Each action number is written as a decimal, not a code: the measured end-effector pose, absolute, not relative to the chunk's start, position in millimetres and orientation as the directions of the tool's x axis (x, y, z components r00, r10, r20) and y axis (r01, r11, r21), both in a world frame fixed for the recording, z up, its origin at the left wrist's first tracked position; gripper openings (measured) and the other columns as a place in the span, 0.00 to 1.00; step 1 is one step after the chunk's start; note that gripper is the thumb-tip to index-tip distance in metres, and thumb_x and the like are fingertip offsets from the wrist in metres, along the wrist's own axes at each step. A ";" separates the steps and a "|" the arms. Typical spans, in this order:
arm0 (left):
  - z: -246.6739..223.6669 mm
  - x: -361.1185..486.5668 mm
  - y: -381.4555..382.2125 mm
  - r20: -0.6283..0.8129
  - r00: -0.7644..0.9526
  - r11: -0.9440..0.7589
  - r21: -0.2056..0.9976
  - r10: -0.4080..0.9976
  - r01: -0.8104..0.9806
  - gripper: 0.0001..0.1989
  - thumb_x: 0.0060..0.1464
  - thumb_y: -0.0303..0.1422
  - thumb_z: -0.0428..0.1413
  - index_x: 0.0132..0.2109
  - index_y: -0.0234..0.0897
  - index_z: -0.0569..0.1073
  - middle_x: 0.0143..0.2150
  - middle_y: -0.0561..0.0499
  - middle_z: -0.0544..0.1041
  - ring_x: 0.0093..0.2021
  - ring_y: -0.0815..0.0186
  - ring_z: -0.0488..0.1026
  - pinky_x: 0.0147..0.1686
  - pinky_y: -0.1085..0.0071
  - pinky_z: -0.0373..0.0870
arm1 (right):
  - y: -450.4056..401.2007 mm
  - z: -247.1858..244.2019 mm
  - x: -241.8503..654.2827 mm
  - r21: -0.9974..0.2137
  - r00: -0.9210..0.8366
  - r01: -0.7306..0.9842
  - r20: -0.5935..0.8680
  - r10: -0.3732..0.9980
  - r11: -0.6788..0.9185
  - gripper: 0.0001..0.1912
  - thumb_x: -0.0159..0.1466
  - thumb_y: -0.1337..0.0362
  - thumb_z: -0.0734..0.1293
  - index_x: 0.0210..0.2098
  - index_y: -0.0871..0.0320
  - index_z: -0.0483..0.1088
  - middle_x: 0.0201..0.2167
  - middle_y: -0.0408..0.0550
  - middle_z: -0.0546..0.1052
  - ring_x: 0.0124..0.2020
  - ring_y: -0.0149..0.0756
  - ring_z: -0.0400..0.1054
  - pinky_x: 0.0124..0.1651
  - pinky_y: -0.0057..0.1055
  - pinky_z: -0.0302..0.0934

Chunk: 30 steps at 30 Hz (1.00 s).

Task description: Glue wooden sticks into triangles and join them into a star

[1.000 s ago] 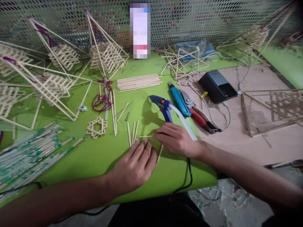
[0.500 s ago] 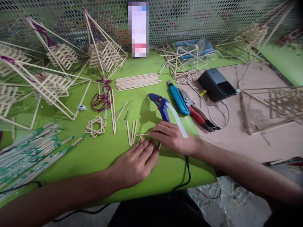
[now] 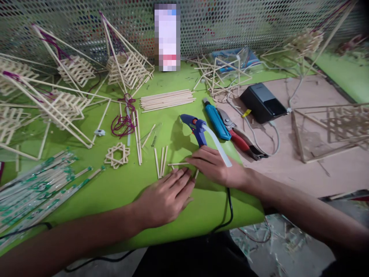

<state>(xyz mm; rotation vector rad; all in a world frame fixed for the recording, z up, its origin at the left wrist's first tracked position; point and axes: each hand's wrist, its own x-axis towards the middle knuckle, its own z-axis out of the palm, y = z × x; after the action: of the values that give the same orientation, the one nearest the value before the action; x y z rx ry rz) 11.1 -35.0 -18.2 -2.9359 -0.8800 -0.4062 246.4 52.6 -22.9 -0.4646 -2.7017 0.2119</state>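
My left hand [image 3: 168,196] lies low over the green tabletop, palm down with its fingers stretched out across short wooden sticks. My right hand [image 3: 211,165] reaches in from the other side, its fingers extended and touching the same sticks; its thumb is hidden. A short stick [image 3: 178,164] shows between the fingertips, and the rest of that group is mostly covered. Just beyond my right hand stands a blue glue gun [image 3: 192,123] with a clear glue stick [image 3: 217,144] in its back. Several loose short sticks [image 3: 160,161] lie beyond my left fingertips.
A star-shaped stick frame [image 3: 117,156] and purple cord [image 3: 123,119] are to the left. Wrapped chopsticks [image 3: 43,188] lie at far left. Long sticks [image 3: 167,100] are stacked behind. A blue cutter [image 3: 216,119], pruning shears [image 3: 240,140] and a black power bank [image 3: 263,103] stand right.
Both hands stay over the short sticks with only a slight shift. A little more of the sticks shows between them. The view has moved slightly.
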 end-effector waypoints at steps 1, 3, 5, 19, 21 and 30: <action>-18.3 11.1 -34.9 0.263 0.804 -0.837 0.032 0.534 0.546 0.23 0.67 0.36 0.52 0.62 0.22 0.68 0.62 0.34 0.72 0.62 0.51 0.70 0.61 0.57 0.71 | 52.2 -23.3 249.1 -0.206 -0.858 0.293 0.375 0.352 0.934 0.14 0.68 0.75 0.61 0.53 0.68 0.68 0.42 0.56 0.75 0.44 0.40 0.69 0.46 0.37 0.70; -18.6 10.9 -34.7 0.266 0.804 -0.839 0.039 0.532 0.543 0.23 0.67 0.35 0.52 0.62 0.22 0.68 0.63 0.34 0.71 0.63 0.51 0.70 0.62 0.57 0.71 | 51.6 -24.1 253.8 -0.201 -0.847 0.280 0.409 0.341 0.939 0.13 0.67 0.74 0.63 0.52 0.67 0.68 0.39 0.54 0.75 0.41 0.38 0.68 0.44 0.36 0.69; -19.2 10.7 -34.6 0.278 0.802 -0.841 0.048 0.529 0.539 0.23 0.67 0.35 0.53 0.62 0.22 0.69 0.62 0.34 0.71 0.63 0.51 0.69 0.63 0.57 0.70 | 51.7 -23.9 256.9 -0.204 -0.866 0.248 0.391 0.311 0.947 0.13 0.67 0.73 0.63 0.51 0.66 0.68 0.37 0.53 0.74 0.38 0.37 0.67 0.41 0.36 0.67; -18.4 11.5 -33.1 0.317 0.790 -0.845 0.092 0.526 0.526 0.19 0.64 0.33 0.56 0.58 0.24 0.72 0.59 0.33 0.74 0.61 0.50 0.72 0.62 0.56 0.71 | 55.8 -20.2 253.8 -0.359 -0.906 0.149 0.323 0.273 0.921 0.11 0.68 0.75 0.59 0.48 0.64 0.69 0.40 0.55 0.74 0.43 0.39 0.67 0.45 0.38 0.67; -17.5 11.8 -33.0 0.317 0.786 -0.843 0.098 0.530 0.529 0.19 0.64 0.33 0.56 0.57 0.24 0.73 0.59 0.33 0.75 0.61 0.51 0.72 0.62 0.57 0.71 | 56.0 -21.6 253.0 -0.377 -0.896 0.150 0.339 0.286 0.914 0.11 0.67 0.75 0.61 0.48 0.64 0.69 0.40 0.55 0.74 0.43 0.39 0.66 0.44 0.38 0.67; -17.1 12.4 -33.6 0.340 0.772 -0.836 0.091 0.537 0.542 0.18 0.64 0.33 0.56 0.56 0.24 0.73 0.57 0.33 0.76 0.60 0.50 0.73 0.60 0.57 0.73 | 55.7 -22.3 252.4 -0.393 -0.885 0.150 0.355 0.300 0.907 0.10 0.68 0.73 0.61 0.47 0.65 0.70 0.40 0.55 0.74 0.42 0.38 0.66 0.44 0.38 0.68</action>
<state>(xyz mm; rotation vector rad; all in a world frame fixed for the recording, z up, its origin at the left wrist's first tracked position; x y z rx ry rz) 12.4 -33.6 -17.1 -2.9452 -0.8968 -0.5599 252.4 55.7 -22.3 -0.3285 -2.6548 0.5008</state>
